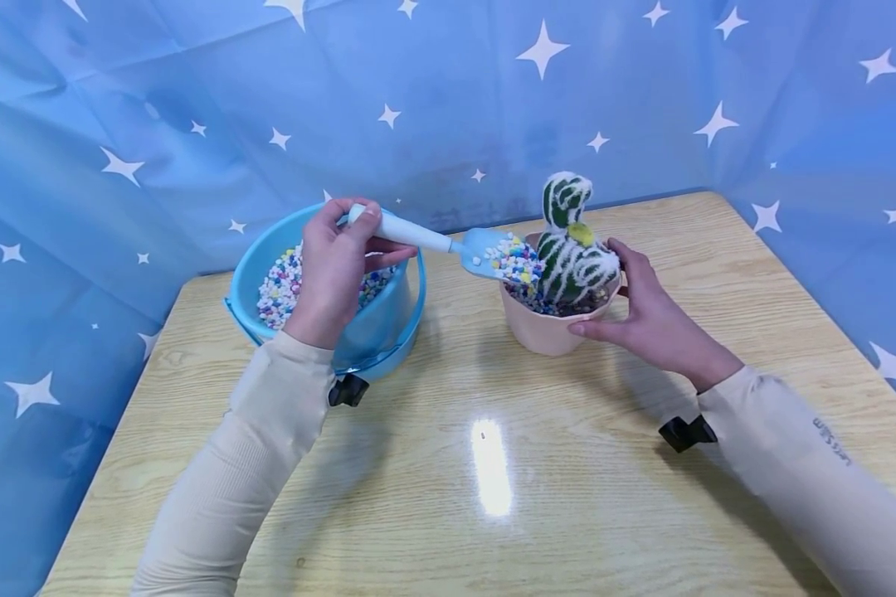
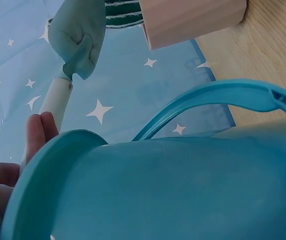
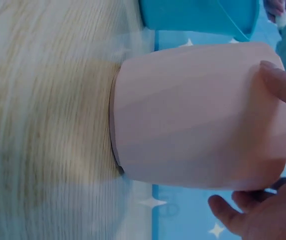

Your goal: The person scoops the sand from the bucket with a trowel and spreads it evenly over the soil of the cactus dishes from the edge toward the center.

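My left hand (image 1: 328, 274) grips the white handle of a small trowel (image 1: 411, 232) above the blue bucket's rim. Heaped on the light-blue blade are colourful pebbles (image 1: 515, 259), and its tip reaches over the pink flower pot (image 1: 545, 332). In that pot stands a green cactus (image 1: 567, 269) with white fuzzy stripes and a yellow spot; dark soil and some pebbles lie around its base. With thumb and fingers on opposite sides, my right hand (image 1: 650, 319) holds the pot near its rim. The left wrist view shows the underside of the trowel blade (image 2: 80, 37).
A light-blue bucket (image 1: 377, 332) with many coloured pebbles (image 1: 280, 286) in it stands at the left, its handle hanging down the side. The wooden table (image 1: 433, 497) ends at a blue curtain (image 1: 455, 108) with white stars.
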A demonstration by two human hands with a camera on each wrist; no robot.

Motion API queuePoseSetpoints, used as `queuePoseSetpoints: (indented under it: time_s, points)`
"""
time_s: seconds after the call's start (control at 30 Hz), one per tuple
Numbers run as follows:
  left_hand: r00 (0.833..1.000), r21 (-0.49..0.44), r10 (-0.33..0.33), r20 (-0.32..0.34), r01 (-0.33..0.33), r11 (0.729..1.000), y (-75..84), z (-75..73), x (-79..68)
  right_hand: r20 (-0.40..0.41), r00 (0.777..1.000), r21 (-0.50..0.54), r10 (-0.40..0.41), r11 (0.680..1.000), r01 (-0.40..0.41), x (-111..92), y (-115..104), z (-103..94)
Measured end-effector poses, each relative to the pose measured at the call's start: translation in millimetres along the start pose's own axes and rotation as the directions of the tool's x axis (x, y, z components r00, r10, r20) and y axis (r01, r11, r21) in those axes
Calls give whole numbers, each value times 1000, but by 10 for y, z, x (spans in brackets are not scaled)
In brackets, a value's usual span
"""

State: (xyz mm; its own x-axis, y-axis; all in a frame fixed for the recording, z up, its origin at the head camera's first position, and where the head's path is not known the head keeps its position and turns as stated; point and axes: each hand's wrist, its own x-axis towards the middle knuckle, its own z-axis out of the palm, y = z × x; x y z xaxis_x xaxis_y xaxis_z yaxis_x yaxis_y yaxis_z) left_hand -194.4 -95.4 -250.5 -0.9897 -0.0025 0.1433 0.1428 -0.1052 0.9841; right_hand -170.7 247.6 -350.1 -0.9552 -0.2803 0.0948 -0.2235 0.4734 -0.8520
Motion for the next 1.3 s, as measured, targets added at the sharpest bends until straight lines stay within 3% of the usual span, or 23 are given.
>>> queuePoseSetpoints:
  time_s: [0.2, 0.8, 1.1, 1.3]
  points:
    - [1000, 18, 19, 11, -19, 1000, 5, -1, -5, 11, 1000, 38, -25, 999, 24, -10, 0, -33]
    - [1000, 59, 21, 21, -22, 998, 15, 27, -17, 6, 999, -3, -31, 1000, 31, 19, -16, 0]
    - [999, 46, 26, 25, -28, 999, 13, 38, -17, 38, 999, 23, -4, 1000, 3, 22, -36, 0]
    - [999, 42, 32, 29, -33, 999, 17, 46, -13, 18, 1000, -29, 11, 1000, -11, 13, -64, 27]
